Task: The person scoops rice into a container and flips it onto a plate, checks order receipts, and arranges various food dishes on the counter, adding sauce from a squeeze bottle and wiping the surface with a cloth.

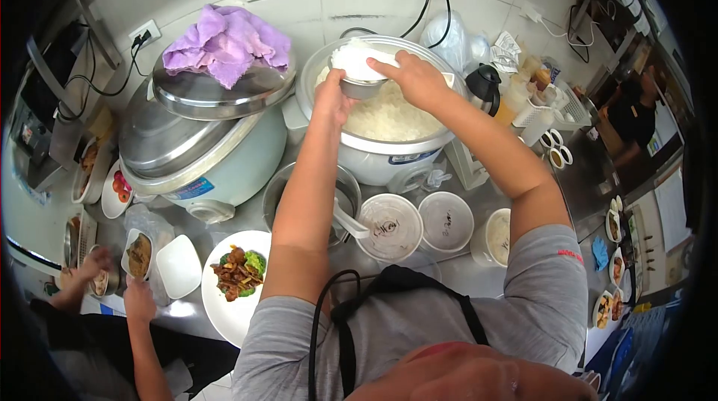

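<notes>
While my left hand (334,99) grasps a small round metal bowl (363,90) of white rice (351,57), my right hand (416,79), grip unclear, touches its right side above the open white rice cooker (366,162).

The left fingers (337,77) hold a metal bowl (364,89) of white rice (354,59), the right fingers (387,69) touching it. Beneath the fingers stands an open rice cooker (374,163); to their left, a purple cloth (226,44) lies on a lid (224,99).
</notes>
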### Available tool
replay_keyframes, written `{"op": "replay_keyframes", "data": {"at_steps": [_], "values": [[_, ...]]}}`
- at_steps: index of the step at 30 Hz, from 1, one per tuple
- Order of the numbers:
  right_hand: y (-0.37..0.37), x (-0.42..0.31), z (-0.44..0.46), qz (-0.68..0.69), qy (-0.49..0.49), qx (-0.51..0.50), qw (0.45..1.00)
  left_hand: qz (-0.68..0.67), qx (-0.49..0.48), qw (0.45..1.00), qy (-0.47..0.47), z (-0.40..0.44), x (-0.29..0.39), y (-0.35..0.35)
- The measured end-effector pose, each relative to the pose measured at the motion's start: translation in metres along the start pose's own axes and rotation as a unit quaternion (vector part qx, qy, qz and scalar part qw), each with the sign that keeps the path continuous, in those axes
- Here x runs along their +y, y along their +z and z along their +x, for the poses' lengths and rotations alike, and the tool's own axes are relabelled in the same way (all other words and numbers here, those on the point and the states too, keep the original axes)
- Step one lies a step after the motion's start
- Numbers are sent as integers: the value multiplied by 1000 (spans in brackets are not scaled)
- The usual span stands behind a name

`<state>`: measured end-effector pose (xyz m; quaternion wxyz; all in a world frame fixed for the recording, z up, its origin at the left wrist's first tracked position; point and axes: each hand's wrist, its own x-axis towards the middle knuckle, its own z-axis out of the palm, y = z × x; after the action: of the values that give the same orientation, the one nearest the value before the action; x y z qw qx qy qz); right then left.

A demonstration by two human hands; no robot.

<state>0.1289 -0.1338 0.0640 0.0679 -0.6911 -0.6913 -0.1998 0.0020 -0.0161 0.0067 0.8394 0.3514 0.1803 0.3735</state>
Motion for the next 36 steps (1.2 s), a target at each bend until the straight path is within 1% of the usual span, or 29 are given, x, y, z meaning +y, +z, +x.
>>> {"op": "replay_keyframes", "data": {"at_steps": [2,5,8,9,12,13,15,16,17,18,20,24,27,28,29,32,33,36], "values": [[-5,6,11,30,12,-50,998,19,2,1000,7,12,-8,-9],[-41,13,31,114,111,-42,986,37,-3,999,28,13,-6,-11],[-36,-7,27,2,54,-60,997,46,-6,999,23,11,-6,-9],[-4,-3,22,47,24,-24,998,51,-4,999,17,11,-5,-11],[-19,-22,8,64,80,-90,991,60,26,997,52,9,-3,-11],[-22,-15,13,76,93,-75,990,55,38,996,58,11,-1,-10],[-26,0,30,120,150,-29,981,48,62,995,60,9,-4,-9],[-28,9,39,139,178,-7,974,50,53,995,65,9,-4,-8],[-28,15,45,127,183,-34,974,51,44,995,69,8,-5,-7],[-20,16,44,119,150,-33,981,52,37,995,74,7,-4,-8],[-1,15,46,104,77,-25,991,69,58,993,80,12,-6,-13],[-24,-49,16,43,167,-93,981,63,90,991,75,0,-2,-1],[-20,-26,16,46,134,-39,989,67,56,992,91,3,-3,-6],[-26,-19,22,50,120,-21,991,82,61,990,95,1,-1,-4],[-38,-14,28,83,145,1,986,96,65,988,98,-1,0,-1],[-31,-4,42,26,128,9,991,151,58,980,113,1,-6,-2],[-34,-10,42,-4,100,-44,994,172,53,976,120,1,-6,-2],[-26,-31,17,-7,113,-34,993,109,89,986,94,1,-3,-3]]}}
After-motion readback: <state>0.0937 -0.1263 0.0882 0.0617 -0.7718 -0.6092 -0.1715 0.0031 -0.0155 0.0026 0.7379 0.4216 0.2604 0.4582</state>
